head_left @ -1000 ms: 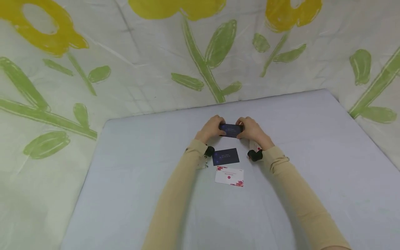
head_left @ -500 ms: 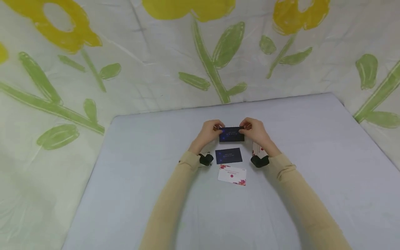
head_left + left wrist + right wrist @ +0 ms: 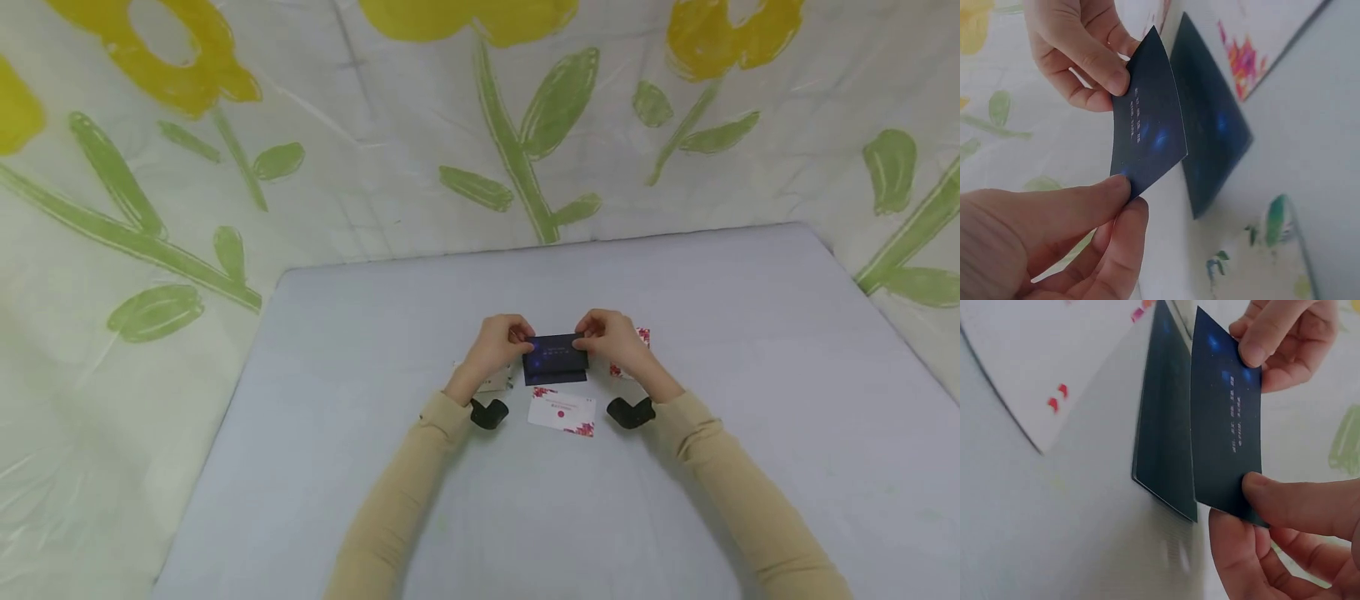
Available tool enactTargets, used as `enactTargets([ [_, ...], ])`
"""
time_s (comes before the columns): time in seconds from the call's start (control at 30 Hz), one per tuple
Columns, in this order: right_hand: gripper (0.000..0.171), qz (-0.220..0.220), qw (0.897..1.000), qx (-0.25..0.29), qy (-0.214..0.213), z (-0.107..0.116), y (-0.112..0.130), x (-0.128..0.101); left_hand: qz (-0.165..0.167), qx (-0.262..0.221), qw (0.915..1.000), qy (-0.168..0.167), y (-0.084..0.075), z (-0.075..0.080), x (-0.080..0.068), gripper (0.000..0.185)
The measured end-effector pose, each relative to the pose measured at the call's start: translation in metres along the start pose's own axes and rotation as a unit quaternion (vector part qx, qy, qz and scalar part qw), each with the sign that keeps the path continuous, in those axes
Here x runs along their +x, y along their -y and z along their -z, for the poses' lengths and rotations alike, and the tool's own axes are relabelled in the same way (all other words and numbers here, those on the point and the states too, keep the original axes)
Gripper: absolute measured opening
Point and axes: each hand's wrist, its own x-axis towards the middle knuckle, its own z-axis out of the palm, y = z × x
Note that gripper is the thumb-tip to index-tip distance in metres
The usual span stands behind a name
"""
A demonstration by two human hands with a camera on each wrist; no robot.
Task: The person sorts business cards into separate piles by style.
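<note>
We pinch a dark card (image 3: 556, 351) by its 2 short ends, left hand (image 3: 495, 346) and right hand (image 3: 611, 337), fingers closed on the edges so its face stays clear. It hovers just above another dark card (image 3: 1210, 134) on the desk (image 3: 750, 333), near a white card (image 3: 562, 414).

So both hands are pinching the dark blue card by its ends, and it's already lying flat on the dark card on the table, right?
Not quite. Both the left hand and the right hand pinch the dark blue card by its ends, but it is not lying flat: the left wrist view shows it held clear of the dark card on the table, with a gap between them.
</note>
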Motion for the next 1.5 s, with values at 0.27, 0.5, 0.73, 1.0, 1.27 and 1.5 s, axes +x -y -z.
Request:
enactTargets([
  [0.27, 0.013, 0.014, 0.999, -0.026, 0.015, -0.007, 0.000, -0.005, 0.007, 0.003, 1.0000, 0.006, 0.003, -0.008, -0.007, 0.008],
  [0.5, 0.009, 0.042, 0.995, -0.086, 0.003, -0.016, 0.003, -0.006, -0.002, 0.045, 0.9990, -0.004, 0.005, -0.014, -0.010, 0.006],
  [0.73, 0.008, 0.048, 0.990, -0.129, 0.004, -0.023, 0.008, -0.009, -0.003, 0.092, 0.9957, -0.015, 0.006, -0.018, -0.013, 0.008],
  [1.0, 0.010, 0.033, 0.989, -0.146, 0.009, -0.022, 0.012, -0.010, -0.004, 0.109, 0.9939, -0.016, 0.006, -0.019, -0.013, 0.009],
  [1.27, 0.009, 0.031, 0.985, -0.166, 0.020, -0.021, 0.012, -0.010, -0.002, 0.135, 0.9908, -0.003, 0.001, -0.019, -0.014, 0.004],
  [1.5, 0.013, 0.094, 0.985, -0.144, 0.031, -0.004, 0.005, -0.011, 0.000, 0.164, 0.9863, 0.013, -0.007, -0.018, -0.015, 0.008],
])
